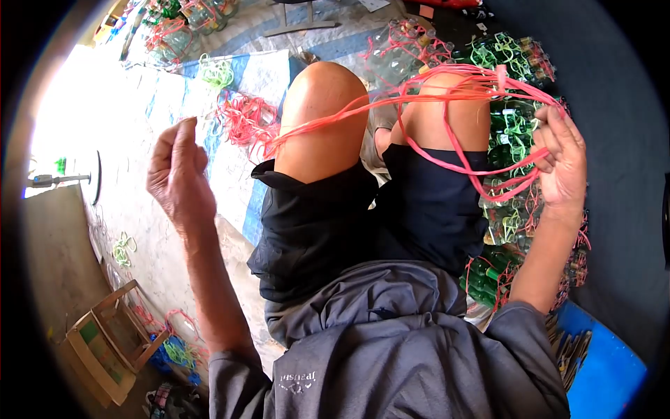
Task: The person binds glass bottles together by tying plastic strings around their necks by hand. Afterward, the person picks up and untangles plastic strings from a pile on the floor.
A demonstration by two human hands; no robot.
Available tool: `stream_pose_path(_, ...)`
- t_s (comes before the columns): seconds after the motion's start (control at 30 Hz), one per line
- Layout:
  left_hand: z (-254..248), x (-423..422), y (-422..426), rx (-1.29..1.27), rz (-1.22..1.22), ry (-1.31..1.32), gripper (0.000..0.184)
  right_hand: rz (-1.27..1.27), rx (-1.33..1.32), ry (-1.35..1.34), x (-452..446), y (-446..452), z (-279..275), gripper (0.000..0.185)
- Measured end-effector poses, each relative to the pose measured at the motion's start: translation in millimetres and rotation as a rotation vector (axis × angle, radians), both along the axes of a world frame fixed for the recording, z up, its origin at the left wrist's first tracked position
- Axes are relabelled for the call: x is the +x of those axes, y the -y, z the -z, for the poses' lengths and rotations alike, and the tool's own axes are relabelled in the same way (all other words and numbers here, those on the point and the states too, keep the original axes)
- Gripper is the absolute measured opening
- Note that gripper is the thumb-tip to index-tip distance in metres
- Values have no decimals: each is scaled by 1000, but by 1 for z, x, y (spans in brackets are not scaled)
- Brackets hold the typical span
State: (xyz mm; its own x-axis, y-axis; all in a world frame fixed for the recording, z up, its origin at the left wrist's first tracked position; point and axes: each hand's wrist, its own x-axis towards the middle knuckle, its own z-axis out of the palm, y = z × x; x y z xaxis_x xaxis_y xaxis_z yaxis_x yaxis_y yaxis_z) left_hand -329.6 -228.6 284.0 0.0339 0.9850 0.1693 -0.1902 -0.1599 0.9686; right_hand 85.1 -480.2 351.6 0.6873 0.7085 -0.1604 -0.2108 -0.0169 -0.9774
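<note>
My right hand (562,150) is closed around a loose coil of pink plastic string (460,167), held out to the right above my knee. The loops hang across my right thigh, and strands run left over my other knee to a tangled heap of the same pink string (248,120) on the floor sheet. Raised at the left, away from the coil, is my left hand (181,167). Its fingers are curled and pressed together; whether anything thin is pinched in them cannot be made out.
Green glass bottles (513,133) bound with string stand in bundles along my right. Clear bottles (401,52) are beyond my knees. A wooden frame (115,335) lies at lower left, a blue container (607,363) at lower right. Pale green string (215,72) lies on the sheet.
</note>
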Motion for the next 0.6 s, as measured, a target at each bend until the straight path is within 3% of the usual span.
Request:
stream_pose_path(0.07, 5, -19, -13, 62, -60, -137, 9, -65, 23, -18, 5, 9, -5, 23)
stream_pose_path(0.13, 18, -36, -28, 112, -142, -522, 12, -92, 27, -39, 7, 15, -11, 24)
stream_pose_path(0.2, 14, -45, -34, 256, -84, -1160, 27, -123, 92, -28, 11, 20, -15, 25)
stream_pose_path(0.27, 21, -40, -32, 237, -106, -1135, 41, -92, 115, -6, 15, 23, -23, 27)
stream_pose_path(0.33, 22, -26, -25, 406, 58, -881, 48, -104, 155, -6, 18, 27, -31, 28)
stream_pose_path(0.4, 6, 1, 5, 186, 354, -679, 44, -97, 168, -17, 19, 29, -40, 28)
stream_pose_path(0.47, 15, 22, 18, 248, 502, -599, 35, -141, 188, 8, 21, 30, -45, 29)
stream_pose_path(0.6, 9, 30, 29, 188, 496, -714, 24, -72, 200, 15, 30, 36, -51, 29)
